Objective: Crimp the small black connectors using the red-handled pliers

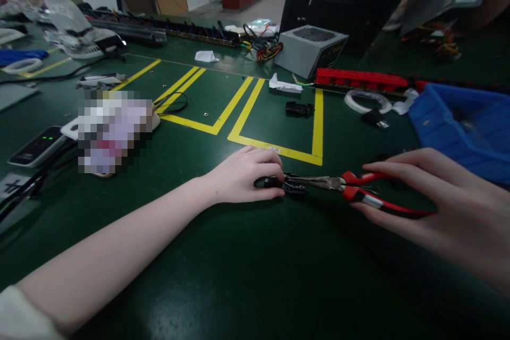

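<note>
Near the middle of the green table, my left hand is closed around a small black part. My right hand grips the handles of red and black long-nose pliers, whose tips point left and reach the black part. Whether the jaws are closed on it is too small to tell. Another black part lies farther back, inside a yellow tape outline.
A blue bin stands at the right. Behind are a grey power supply, a red strip and a tape roll. At left lie a phone-like object and a black device. Another person's hand shows at top right.
</note>
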The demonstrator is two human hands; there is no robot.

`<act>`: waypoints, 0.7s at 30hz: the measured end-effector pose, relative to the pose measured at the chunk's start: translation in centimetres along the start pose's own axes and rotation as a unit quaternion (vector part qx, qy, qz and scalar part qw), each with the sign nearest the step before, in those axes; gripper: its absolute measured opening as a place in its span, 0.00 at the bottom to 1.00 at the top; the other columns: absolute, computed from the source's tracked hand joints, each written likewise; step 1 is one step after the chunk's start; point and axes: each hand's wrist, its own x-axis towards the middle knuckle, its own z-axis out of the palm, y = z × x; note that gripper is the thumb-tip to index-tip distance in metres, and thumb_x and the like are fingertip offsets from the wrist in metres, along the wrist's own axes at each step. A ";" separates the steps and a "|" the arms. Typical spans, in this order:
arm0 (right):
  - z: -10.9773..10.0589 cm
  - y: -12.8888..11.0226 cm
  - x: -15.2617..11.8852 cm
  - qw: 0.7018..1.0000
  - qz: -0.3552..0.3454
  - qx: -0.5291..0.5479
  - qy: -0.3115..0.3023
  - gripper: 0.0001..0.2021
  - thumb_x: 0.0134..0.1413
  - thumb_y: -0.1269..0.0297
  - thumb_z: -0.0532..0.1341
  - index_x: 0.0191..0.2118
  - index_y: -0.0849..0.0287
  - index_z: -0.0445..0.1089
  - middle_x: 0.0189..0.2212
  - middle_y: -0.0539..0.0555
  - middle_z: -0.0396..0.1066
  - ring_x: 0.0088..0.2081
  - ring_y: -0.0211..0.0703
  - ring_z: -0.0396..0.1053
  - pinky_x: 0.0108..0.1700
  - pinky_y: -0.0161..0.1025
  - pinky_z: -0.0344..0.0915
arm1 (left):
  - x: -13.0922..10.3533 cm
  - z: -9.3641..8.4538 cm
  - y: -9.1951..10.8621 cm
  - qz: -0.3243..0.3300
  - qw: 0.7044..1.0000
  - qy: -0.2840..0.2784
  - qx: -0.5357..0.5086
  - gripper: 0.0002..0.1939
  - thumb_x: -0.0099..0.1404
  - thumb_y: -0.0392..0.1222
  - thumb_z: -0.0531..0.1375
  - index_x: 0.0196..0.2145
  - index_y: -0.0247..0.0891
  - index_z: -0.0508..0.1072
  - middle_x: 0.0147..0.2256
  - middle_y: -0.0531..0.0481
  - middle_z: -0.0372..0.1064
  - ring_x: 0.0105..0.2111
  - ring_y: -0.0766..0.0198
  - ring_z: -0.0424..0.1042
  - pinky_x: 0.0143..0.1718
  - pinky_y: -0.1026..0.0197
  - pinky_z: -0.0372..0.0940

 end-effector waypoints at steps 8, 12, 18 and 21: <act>0.3 0.3 0.0 0.999 0.016 -0.013 0.027 0.20 0.55 0.51 0.62 0.48 0.61 0.70 0.41 0.58 0.72 0.39 0.47 0.73 0.39 0.41 0.69 | 0.0 0.0 -0.1 0.003 1.000 -0.001 -0.011 0.10 0.68 0.46 0.62 0.43 0.38 0.74 0.47 0.46 0.72 0.48 0.56 0.70 0.48 0.55 0.62; 0.3 0.2 -0.1 0.994 0.071 -0.024 0.078 0.21 0.53 0.53 0.65 0.49 0.59 0.71 0.44 0.59 0.73 0.40 0.48 0.74 0.39 0.41 0.70 | 0.2 -0.2 0.3 -0.060 0.989 0.018 -0.133 0.11 0.71 0.46 0.58 0.41 0.36 0.74 0.37 0.49 0.73 0.35 0.65 0.70 0.35 0.62 0.63; 0.9 0.7 -0.4 0.994 0.084 0.000 0.065 0.22 0.53 0.50 0.65 0.49 0.59 0.72 0.43 0.59 0.73 0.39 0.50 0.74 0.37 0.43 0.71 | 0.5 -0.9 0.6 -0.161 0.929 -0.037 -0.331 0.15 0.72 0.47 0.54 0.35 0.34 0.73 0.32 0.50 0.73 0.30 0.68 0.70 0.30 0.65 0.64; 1.2 1.2 -0.6 0.996 0.078 0.007 0.045 0.22 0.53 0.50 0.64 0.49 0.58 0.71 0.43 0.58 0.72 0.40 0.49 0.74 0.38 0.43 0.72 | 0.5 -1.3 0.0 -0.197 0.889 -0.044 -0.411 0.16 0.72 0.49 0.54 0.39 0.34 0.73 0.32 0.48 0.75 0.28 0.69 0.71 0.28 0.67 0.65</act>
